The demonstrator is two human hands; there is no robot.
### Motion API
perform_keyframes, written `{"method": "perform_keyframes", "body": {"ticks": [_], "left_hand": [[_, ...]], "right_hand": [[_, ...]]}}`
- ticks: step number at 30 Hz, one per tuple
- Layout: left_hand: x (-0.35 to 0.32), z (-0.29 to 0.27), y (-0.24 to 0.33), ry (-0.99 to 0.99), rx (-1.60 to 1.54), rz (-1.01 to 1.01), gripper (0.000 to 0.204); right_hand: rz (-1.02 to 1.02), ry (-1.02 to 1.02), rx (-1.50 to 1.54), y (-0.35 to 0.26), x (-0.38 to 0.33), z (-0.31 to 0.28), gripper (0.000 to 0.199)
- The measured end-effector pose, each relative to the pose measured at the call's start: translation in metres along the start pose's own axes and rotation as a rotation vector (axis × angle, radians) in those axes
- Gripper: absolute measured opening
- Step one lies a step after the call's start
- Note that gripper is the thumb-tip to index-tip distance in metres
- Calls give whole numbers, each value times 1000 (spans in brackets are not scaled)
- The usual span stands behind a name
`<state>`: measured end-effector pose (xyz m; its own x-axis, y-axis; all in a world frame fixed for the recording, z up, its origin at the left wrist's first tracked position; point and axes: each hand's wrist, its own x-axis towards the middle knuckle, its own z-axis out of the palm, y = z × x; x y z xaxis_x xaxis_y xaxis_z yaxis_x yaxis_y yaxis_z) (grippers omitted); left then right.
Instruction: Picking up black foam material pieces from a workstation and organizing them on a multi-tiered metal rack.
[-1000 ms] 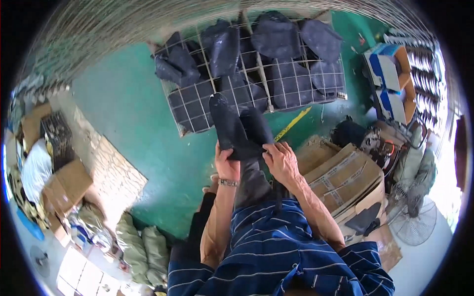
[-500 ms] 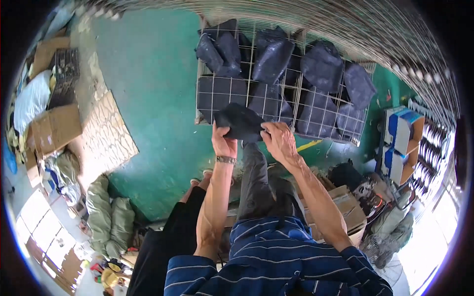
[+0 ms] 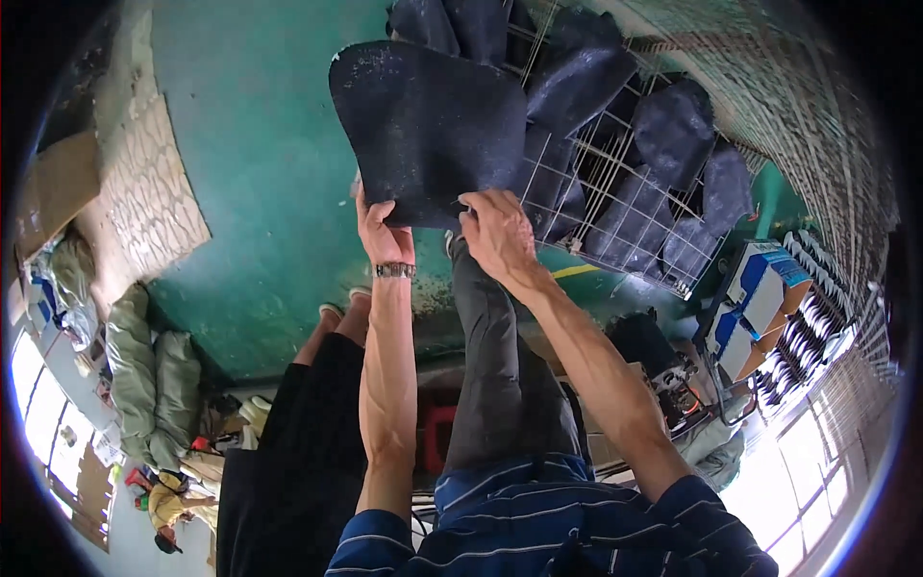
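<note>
A flat black sheet (image 3: 433,125) with rounded corners, perhaps rubber or coated fabric, is stretched out ahead of me. My left hand (image 3: 383,231), with a metal band at the wrist, pinches its lower left edge with the thumb on top. Near the lower right corner, the fingers of my right hand (image 3: 498,229) are closed on the same edge. The sheet hides part of a wire rack (image 3: 615,252) behind it. Several similar dark pieces, such as this black piece (image 3: 675,130), lie on that rack.
Blue-and-white boxes (image 3: 745,313) stand at right beside stacked wire parts. At left are a patterned board (image 3: 144,183), a cardboard box (image 3: 62,183) and green sacks (image 3: 130,370). A person in black clothing (image 3: 308,423) is close on my left; another person (image 3: 173,510) is farther off.
The sheet, earlier seen small and foreshortened, now faces me broadly. Both hands have moved up and left with it, still gripping. The view has turned, so the rack appears tilted and farther right.
</note>
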<state>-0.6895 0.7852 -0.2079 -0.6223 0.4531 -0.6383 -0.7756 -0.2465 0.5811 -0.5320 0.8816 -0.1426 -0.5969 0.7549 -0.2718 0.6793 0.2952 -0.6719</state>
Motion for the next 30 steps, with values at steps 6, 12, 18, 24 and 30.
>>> {"method": "perform_keyframes", "body": {"ticks": [6, 12, 18, 24, 30], "left_hand": [[89, -130, -86, 535, 344, -68, 65], [117, -171, -109, 491, 1133, 369, 55], [106, -155, -94, 64, 1768, 546, 39], [118, -168, -57, 50, 1378, 264, 57], [46, -115, -80, 3, 1800, 93, 69]], "right_hand": [[412, -237, 294, 77, -3, 112, 45], [622, -191, 333, 124, -53, 83, 57], [909, -140, 633, 145, -119, 8, 48], [786, -57, 1539, 72, -128, -70, 44], [543, 141, 1829, 51, -195, -129, 42]]}}
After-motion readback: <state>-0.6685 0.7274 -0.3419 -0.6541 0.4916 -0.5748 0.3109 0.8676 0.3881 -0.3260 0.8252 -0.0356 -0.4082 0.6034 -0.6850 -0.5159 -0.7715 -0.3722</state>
